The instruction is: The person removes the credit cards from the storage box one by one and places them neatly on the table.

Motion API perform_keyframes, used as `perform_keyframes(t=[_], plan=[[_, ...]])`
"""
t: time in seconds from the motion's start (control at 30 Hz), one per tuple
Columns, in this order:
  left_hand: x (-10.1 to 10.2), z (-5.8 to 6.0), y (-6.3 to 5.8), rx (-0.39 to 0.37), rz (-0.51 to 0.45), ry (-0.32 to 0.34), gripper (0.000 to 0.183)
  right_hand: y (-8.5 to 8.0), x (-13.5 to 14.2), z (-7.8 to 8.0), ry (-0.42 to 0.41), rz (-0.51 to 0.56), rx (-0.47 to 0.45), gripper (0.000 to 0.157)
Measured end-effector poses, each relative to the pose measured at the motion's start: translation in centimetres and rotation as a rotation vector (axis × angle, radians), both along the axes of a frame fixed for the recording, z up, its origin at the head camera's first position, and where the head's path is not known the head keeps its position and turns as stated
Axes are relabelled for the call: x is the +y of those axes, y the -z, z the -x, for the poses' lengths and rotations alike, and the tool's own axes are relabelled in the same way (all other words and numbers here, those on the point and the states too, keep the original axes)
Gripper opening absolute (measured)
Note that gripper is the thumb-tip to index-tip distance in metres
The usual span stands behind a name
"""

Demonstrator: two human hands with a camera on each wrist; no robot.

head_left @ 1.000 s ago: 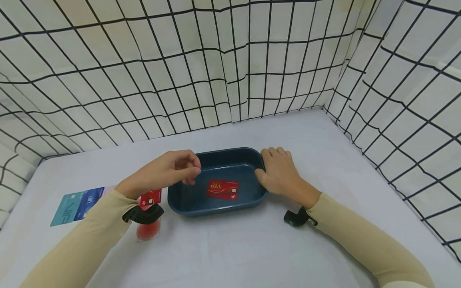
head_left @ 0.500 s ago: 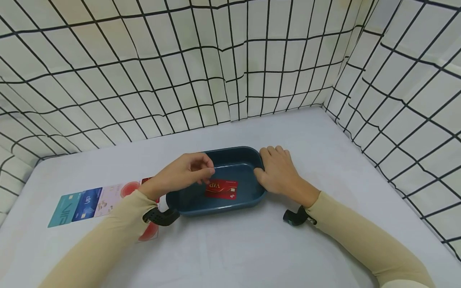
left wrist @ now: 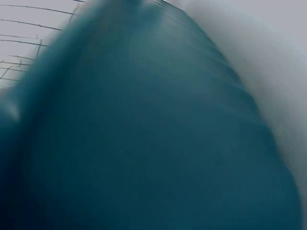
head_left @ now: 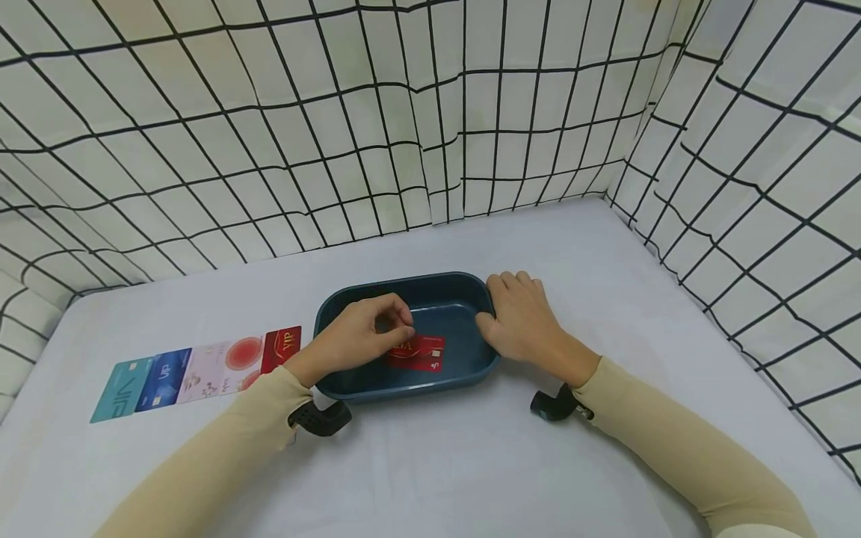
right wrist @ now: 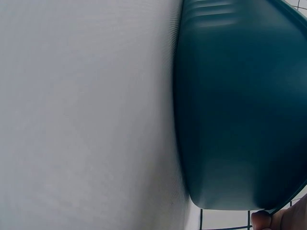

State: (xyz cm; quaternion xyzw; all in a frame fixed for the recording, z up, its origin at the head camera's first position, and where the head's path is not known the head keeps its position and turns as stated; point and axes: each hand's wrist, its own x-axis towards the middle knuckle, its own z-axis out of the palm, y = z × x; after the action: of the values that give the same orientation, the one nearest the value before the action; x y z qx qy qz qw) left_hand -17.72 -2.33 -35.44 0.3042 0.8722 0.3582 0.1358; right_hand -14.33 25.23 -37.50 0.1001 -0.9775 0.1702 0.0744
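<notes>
A dark blue-green oval tray (head_left: 440, 290) rests on the white cloth. Inside it lies a red VIP card (head_left: 429, 354), its left part hidden by my left hand (head_left: 368, 330). That hand hovers over the tray with loosely bent fingers, thumb tip overlapping the card's corner; nothing shows between the fingers. My right hand (head_left: 521, 317) grips the tray's right end, thumb inside the rim and fingers outside. The left wrist view is filled by the tray's wall (left wrist: 158, 120). In the right wrist view, fingertips (right wrist: 261, 219) hold the rim of the tray (right wrist: 230, 105).
Left of the tray, several cards lie in a slanted row: a teal card (head_left: 121, 388), a blue card (head_left: 162, 379), a pink card (head_left: 202, 373) and another red VIP card (head_left: 281, 345). A black wire grid (head_left: 377, 142) stands behind and at the right.
My left hand has moved right, from the tray's left rim to over the red card, uncovering the cards at the left. My right hand keeps its grip on the tray.
</notes>
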Motion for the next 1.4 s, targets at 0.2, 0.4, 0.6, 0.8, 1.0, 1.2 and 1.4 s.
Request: perform_keyframes(t=[0.2,0.4,0.6,0.8,1.0,1.2,1.4], plan=[[0.3,-0.3,0.5,0.002,0.016,0.038,0.028,0.0,-0.1,0.0,-0.005,0.005,-0.004,0.029],[0.7,-0.4,0.8,-0.018,0.009,0.122,0.036,-0.1,-0.1,0.0,-0.003,0.016,-0.003,0.027],[0.9,-0.4,1.2,-0.007,0.058,0.159,0.041,0.0,-0.1,0.0,-0.006,0.028,-0.003,0.027],[1.0,-0.4,1.1,-0.007,0.049,0.155,0.046,0.0,-0.1,0.0,-0.009,0.03,-0.007,0.03],[1.1,-0.2,1.3,-0.001,0.059,0.116,0.06,0.0,0.0,0.1,-0.011,0.035,-0.008,0.03],[1.3,0.0,1.6,0.028,0.086,0.11,0.063,0.2,0.1,0.2,-0.011,0.035,-0.016,0.029],[1.3,0.0,1.8,0.036,0.114,0.113,0.063,0.2,0.1,0.2,-0.01,0.041,-0.016,0.026]])
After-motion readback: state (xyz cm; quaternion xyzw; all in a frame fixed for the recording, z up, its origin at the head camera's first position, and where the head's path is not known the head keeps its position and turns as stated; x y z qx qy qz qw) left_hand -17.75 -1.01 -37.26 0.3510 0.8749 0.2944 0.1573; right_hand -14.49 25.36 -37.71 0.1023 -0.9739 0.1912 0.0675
